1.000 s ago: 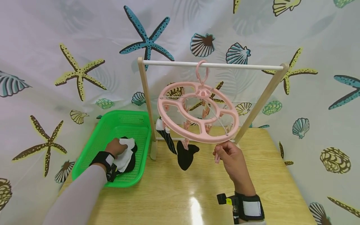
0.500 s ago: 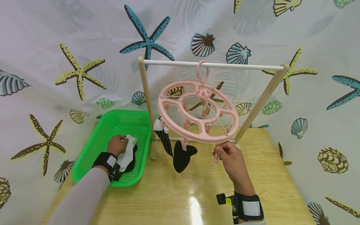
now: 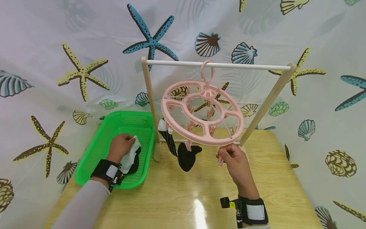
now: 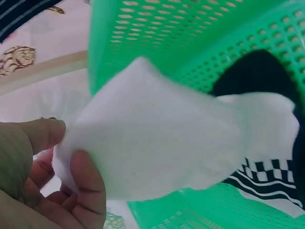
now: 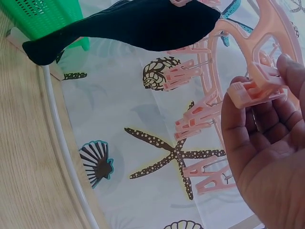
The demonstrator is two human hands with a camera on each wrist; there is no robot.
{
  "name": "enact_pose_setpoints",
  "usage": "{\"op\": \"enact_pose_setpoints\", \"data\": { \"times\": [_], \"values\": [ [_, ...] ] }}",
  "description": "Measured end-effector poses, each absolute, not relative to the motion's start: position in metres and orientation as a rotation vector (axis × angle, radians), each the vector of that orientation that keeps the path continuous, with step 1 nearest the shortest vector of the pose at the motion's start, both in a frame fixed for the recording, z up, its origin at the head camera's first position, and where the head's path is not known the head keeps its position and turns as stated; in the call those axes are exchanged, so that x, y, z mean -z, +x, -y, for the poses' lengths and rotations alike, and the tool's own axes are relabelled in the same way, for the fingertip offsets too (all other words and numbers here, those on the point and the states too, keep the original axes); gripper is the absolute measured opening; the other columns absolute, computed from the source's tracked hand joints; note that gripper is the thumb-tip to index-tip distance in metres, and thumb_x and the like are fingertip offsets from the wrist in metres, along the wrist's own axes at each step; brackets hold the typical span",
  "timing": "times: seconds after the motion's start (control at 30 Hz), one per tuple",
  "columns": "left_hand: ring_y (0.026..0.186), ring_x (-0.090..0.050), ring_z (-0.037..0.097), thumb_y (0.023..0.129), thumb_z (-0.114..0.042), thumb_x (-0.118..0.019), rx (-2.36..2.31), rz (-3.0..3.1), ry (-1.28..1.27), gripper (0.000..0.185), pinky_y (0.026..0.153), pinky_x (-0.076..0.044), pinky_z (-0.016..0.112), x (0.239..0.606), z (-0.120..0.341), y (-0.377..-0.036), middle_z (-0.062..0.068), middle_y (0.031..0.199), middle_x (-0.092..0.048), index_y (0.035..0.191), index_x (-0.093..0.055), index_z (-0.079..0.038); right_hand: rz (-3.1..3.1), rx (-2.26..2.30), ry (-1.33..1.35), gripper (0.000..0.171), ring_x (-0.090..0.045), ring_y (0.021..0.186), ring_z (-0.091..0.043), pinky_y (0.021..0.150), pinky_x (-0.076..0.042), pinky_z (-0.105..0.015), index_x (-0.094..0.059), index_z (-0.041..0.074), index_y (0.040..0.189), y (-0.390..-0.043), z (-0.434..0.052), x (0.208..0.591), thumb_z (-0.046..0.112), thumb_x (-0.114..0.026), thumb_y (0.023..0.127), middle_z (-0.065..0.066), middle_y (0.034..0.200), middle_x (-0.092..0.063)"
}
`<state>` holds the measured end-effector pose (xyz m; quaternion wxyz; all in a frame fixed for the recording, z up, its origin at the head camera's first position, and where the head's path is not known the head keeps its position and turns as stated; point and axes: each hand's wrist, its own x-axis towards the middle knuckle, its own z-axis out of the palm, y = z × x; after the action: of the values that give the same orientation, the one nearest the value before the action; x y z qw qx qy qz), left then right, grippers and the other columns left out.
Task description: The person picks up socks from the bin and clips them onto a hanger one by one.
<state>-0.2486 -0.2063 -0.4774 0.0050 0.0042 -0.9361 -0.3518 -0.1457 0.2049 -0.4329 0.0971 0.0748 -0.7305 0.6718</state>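
Note:
My left hand [image 3: 120, 148] pinches the end of a white sock [image 4: 152, 133] between thumb and fingers, inside the green basket [image 3: 95, 138]. Under it in the left wrist view lies a dark sock with a checkered band [image 4: 259, 71]. My right hand [image 3: 235, 163] pinches a pink clothespin [image 5: 257, 88] at the near right rim of a round pink hanger [image 3: 200, 139]. Clipped to the hanger's left side are a black sock [image 3: 187, 159] and a striped black-and-white sock [image 3: 170, 143].
The hanger hooks over the white bar [image 3: 171, 63] of a wooden-legged rack standing on the wooden table [image 3: 168, 203]. Several other pink clothespins [image 5: 195, 114] dangle from it. Behind hangs a cloth [image 3: 183, 19] printed with starfish and shells.
My left hand has lifted the white sock's end a little and shifted slightly right. The hanging socks sway. My right hand keeps its place at the clothespin.

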Motion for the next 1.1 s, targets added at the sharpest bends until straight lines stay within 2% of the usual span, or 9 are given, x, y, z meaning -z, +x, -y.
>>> {"op": "enact_pose_setpoints", "data": {
  "times": [0.17,0.3,0.53,0.63,0.8,0.9,1.1],
  "values": [
    [0.077,-0.062,0.03,0.099,-0.016,-0.058,1.111,2.872,-0.091,0.025,0.067,-0.049,0.045,0.47,0.202,-0.237,0.021,0.098,-0.068,0.106,-0.069,0.005,2.165,-2.003,0.221,0.02,-0.06,0.069,-0.02,0.062,-0.053,-0.027,-0.055,-0.012,0.098,-0.146,-0.204,0.434,0.008,-0.056,0.101,-0.016,0.083,-0.061],
    [0.071,-0.059,0.025,0.099,-0.017,-0.055,1.166,2.858,-0.078,0.024,0.063,-0.045,0.039,0.462,0.196,-0.223,0.02,0.098,-0.067,0.105,-0.066,0.002,2.151,-2.005,0.239,0.018,-0.06,0.069,-0.019,0.062,-0.053,-0.027,-0.054,-0.012,0.099,-0.147,-0.203,0.433,0.006,-0.055,0.102,-0.015,0.083,-0.061],
    [0.083,-0.061,0.023,0.099,-0.021,-0.054,1.394,2.752,0.006,0.023,0.068,-0.047,0.035,0.443,0.172,-0.191,0.014,0.102,-0.067,0.109,-0.064,-0.002,2.158,-2.015,0.245,0.02,-0.059,0.07,-0.02,0.065,-0.053,-0.028,-0.053,-0.011,0.098,-0.145,-0.202,0.435,0.009,-0.055,0.102,-0.017,0.083,-0.06],
    [0.082,-0.06,0.022,0.099,-0.022,-0.059,1.504,2.688,-0.023,0.022,0.067,-0.048,0.035,0.438,0.158,-0.175,0.01,0.099,-0.066,0.111,-0.064,-0.004,2.148,-2.015,0.262,0.019,-0.059,0.068,-0.019,0.067,-0.053,-0.029,-0.053,-0.011,0.098,-0.144,-0.201,0.436,0.007,-0.054,0.102,-0.017,0.083,-0.06],
    [0.077,-0.06,0.017,0.094,-0.017,-0.07,1.575,2.62,-0.094,0.018,0.065,-0.049,0.03,0.441,0.13,-0.151,0.007,0.092,-0.067,0.107,-0.069,-0.004,2.127,-2.015,0.272,0.017,-0.059,0.068,-0.022,0.069,-0.053,-0.03,-0.053,-0.012,0.098,-0.142,-0.2,0.436,0.004,-0.054,0.102,-0.017,0.082,-0.06],
    [0.076,-0.06,0.015,0.092,-0.014,-0.073,1.596,2.579,-0.112,0.012,0.066,-0.05,0.028,0.444,0.116,-0.138,0.006,0.089,-0.068,0.1,-0.071,-0.005,2.128,-2.027,0.266,0.018,-0.06,0.069,-0.024,0.07,-0.054,-0.03,-0.053,-0.012,0.097,-0.14,-0.199,0.437,0.005,-0.054,0.102,-0.02,0.083,-0.059],
    [0.077,-0.065,0.014,0.09,-0.01,-0.074,1.67,2.481,-0.187,0.009,0.067,-0.053,0.028,0.448,0.088,-0.116,0.004,0.088,-0.07,0.097,-0.071,-0.005,2.116,-2.031,0.252,0.019,-0.06,0.069,-0.023,0.069,-0.054,-0.03,-0.053,-0.012,0.096,-0.137,-0.197,0.437,0.006,-0.055,0.102,-0.022,0.085,-0.059]
  ]
}}
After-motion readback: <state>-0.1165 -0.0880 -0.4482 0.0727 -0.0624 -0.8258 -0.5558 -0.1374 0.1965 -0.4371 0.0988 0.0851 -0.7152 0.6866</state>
